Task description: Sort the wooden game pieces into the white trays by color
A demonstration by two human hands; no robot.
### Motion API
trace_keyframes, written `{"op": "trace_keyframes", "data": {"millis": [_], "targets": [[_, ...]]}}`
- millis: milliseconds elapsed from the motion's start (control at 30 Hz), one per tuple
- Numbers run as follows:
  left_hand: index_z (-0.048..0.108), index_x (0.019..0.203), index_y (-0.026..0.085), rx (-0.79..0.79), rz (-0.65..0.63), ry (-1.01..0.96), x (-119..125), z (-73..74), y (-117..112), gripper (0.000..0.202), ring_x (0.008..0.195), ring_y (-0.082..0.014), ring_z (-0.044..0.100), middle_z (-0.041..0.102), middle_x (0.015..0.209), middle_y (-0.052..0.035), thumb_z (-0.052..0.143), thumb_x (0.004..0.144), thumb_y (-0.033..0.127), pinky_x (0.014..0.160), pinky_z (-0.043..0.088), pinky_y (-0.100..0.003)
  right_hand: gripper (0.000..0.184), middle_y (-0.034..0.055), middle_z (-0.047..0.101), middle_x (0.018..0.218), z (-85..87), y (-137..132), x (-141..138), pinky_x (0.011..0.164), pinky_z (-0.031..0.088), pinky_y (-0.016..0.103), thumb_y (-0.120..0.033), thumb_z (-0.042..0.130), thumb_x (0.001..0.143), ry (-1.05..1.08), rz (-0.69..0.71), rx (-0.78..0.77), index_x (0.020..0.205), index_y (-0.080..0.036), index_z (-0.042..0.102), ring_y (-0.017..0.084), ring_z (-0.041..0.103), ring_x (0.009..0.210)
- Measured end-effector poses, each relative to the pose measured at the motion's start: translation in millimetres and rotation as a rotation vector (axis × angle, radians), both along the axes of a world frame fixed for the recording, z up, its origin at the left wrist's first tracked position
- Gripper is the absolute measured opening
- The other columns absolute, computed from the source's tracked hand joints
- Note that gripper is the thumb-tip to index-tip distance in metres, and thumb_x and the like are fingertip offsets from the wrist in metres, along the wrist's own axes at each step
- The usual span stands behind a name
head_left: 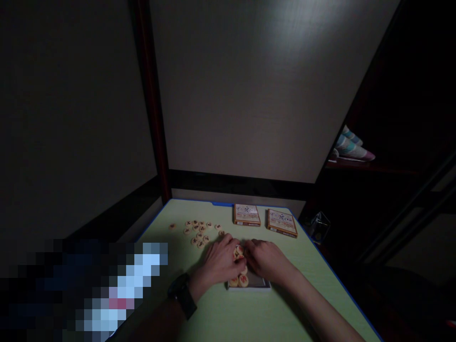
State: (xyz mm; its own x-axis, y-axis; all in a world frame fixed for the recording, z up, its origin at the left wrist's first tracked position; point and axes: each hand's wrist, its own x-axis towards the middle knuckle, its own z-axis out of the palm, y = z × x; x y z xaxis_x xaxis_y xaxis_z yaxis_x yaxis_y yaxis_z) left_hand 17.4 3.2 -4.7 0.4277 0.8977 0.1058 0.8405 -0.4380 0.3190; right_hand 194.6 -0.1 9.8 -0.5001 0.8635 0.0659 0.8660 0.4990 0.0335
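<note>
Both hands rest over a small white box (pixel 261 285) on a green table (pixel 249 318). The box holds round wooden game pieces (pixel 239 281) with red marks. My left hand (pixel 217 261), with a dark watch on its wrist, has its fingers curled over pieces at the box's left side. My right hand (pixel 267 259) has its fingers bent over the box's right side, and the fingertips of both hands meet at a few pieces (pixel 238 251). What each hand grips is hidden by its fingers.
Several loose round pieces (pixel 197 231) lie scattered at the table's back left. Two flat printed boxes (pixel 247 214) (pixel 281 223) lie at the back edge. A dark post and wall stand behind. A shelf with folded cloth (pixel 351 146) is at right.
</note>
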Motion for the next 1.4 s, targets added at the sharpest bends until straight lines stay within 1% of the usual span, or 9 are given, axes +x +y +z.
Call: {"op": "trace_keyframes", "data": {"millis": [100, 233, 333, 433, 700, 833, 933, 1100, 1400], "targets": [[0.060, 0.108, 0.022, 0.013, -0.017, -0.005, -1.0, -2.0, 1.2, 0.030, 0.097, -0.0264, 0.064, 0.060, 0.114, -0.0091, 0.052, 0.086, 0.042, 0.085, 0.051, -0.040, 0.017, 0.0100, 0.073, 0.093, -1.4, 1.3, 0.3, 0.064, 0.037, 0.029, -0.024, 0.047, 0.094, 0.009, -0.003, -0.007, 0.105, -0.017, 0.057, 0.023, 0.069, 0.082], [0.060, 0.106, 0.022, 0.030, -0.036, -0.013, -0.6, -4.0, 0.6, 0.031, 0.096, -0.0260, 0.065, 0.061, 0.112, -0.0090, 0.051, 0.088, 0.045, 0.084, 0.051, -0.039, 0.015, 0.0106, 0.073, 0.093, -0.5, 2.4, 1.0, 0.062, 0.033, 0.029, -0.023, 0.049, 0.092, 0.026, -0.023, -0.027, 0.104, -0.017, 0.056, 0.023, 0.068, 0.081], [0.061, 0.106, 0.021, 0.023, -0.027, -0.012, 1.2, -2.8, -2.0, 0.036, 0.093, -0.0253, 0.065, 0.061, 0.112, -0.0092, 0.057, 0.083, 0.048, 0.083, 0.051, -0.037, 0.014, 0.0098, 0.073, 0.094, 2.6, 1.9, 1.8, 0.061, 0.031, 0.029, -0.023, 0.054, 0.089, 0.052, -0.043, -0.056, 0.102, -0.019, 0.056, 0.022, 0.068, 0.081], [0.061, 0.107, 0.021, 0.002, -0.024, -0.009, 3.0, -0.8, -4.1, 0.041, 0.093, -0.0262, 0.065, 0.061, 0.112, -0.0100, 0.061, 0.080, 0.051, 0.082, 0.051, -0.037, 0.013, 0.0091, 0.074, 0.094, 5.0, 1.6, 2.6, 0.061, 0.030, 0.029, -0.027, 0.054, 0.090, 0.072, -0.057, -0.065, 0.101, -0.020, 0.056, 0.022, 0.068, 0.081], [0.059, 0.108, 0.021, -0.003, -0.027, -0.023, 2.4, -3.8, -3.4, 0.038, 0.092, -0.0269, 0.065, 0.060, 0.113, -0.0088, 0.061, 0.079, 0.045, 0.081, 0.050, -0.038, 0.017, 0.0095, 0.075, 0.095, 3.5, 3.4, 2.4, 0.062, 0.031, 0.028, -0.027, 0.051, 0.092, 0.064, -0.084, -0.057, 0.106, -0.020, 0.058, 0.023, 0.070, 0.083], [0.060, 0.107, 0.022, 0.007, -0.037, -0.029, 1.9, -4.4, -4.0, 0.037, 0.094, -0.0263, 0.064, 0.060, 0.112, -0.0083, 0.062, 0.079, 0.046, 0.082, 0.050, -0.036, 0.019, 0.0091, 0.075, 0.093, 4.3, 2.3, 2.9, 0.061, 0.030, 0.029, -0.025, 0.056, 0.086, 0.065, -0.089, -0.050, 0.105, -0.020, 0.058, 0.024, 0.070, 0.083], [0.060, 0.106, 0.021, -0.004, -0.036, -0.024, 2.1, -1.9, -4.6, 0.038, 0.092, -0.0269, 0.065, 0.061, 0.112, -0.0089, 0.062, 0.079, 0.047, 0.081, 0.050, -0.038, 0.022, 0.0088, 0.075, 0.091, 5.4, 1.4, 2.9, 0.060, 0.028, 0.029, -0.023, 0.059, 0.082, 0.059, -0.106, -0.049, 0.104, -0.021, 0.058, 0.025, 0.070, 0.083], [0.060, 0.107, 0.020, -0.008, -0.039, -0.023, 2.0, 0.1, -4.5, 0.039, 0.093, -0.0276, 0.065, 0.061, 0.113, -0.0096, 0.060, 0.081, 0.048, 0.082, 0.051, -0.040, 0.018, 0.0107, 0.075, 0.093, 4.4, 1.9, 2.4, 0.061, 0.029, 0.030, -0.025, 0.053, 0.088, 0.039, -0.111, -0.040, 0.105, -0.020, 0.059, 0.025, 0.070, 0.083], [0.058, 0.108, 0.023, 0.016, -0.034, 0.014, 1.3, -4.1, -3.0, 0.037, 0.096, -0.0258, 0.065, 0.061, 0.114, -0.0068, 0.058, 0.082, 0.050, 0.084, 0.053, -0.039, 0.018, 0.0108, 0.075, 0.091, 3.4, 3.5, 3.1, 0.060, 0.026, 0.030, -0.024, 0.053, 0.088, 0.036, -0.108, -0.050, 0.104, -0.020, 0.059, 0.024, 0.069, 0.081]]}}
